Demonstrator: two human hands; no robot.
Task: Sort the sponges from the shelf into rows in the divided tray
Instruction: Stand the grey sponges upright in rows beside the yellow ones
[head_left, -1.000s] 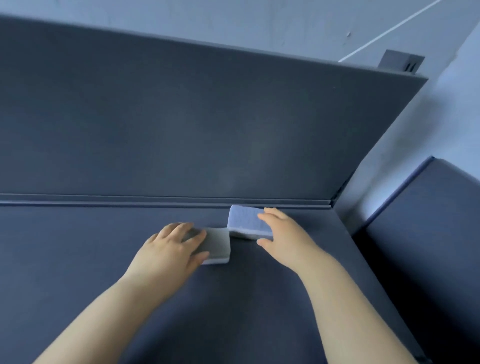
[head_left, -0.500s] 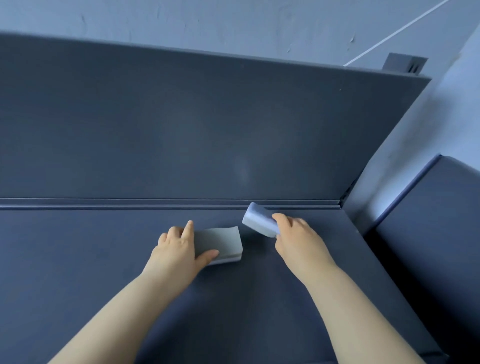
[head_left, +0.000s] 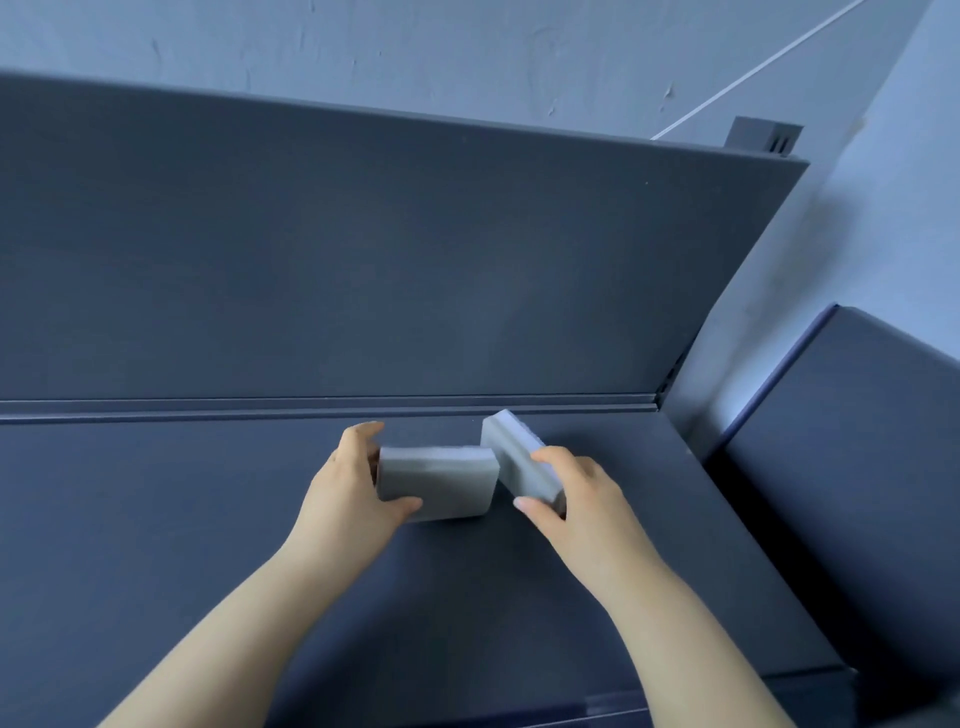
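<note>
Sponges are both in the hands, low over the dark blue-grey flat shelf (head_left: 182, 519), towards its right rear corner. One grey rectangular foam sponge (head_left: 441, 478) lies roughly flat with its long axis running left to right. The left hand (head_left: 348, 493) clamps its left end, thumb on the near edge and fingers round the far side. A second, paler grey-blue rectangular foam sponge (head_left: 511, 457) is tipped on edge, slanting from far-left to near-right, and the right hand (head_left: 582, 504) pinches its near end. Whether the two inner ends touch, I cannot tell. The divided tray is out of view, so the carry probably means turning away from the shelf.
</note>
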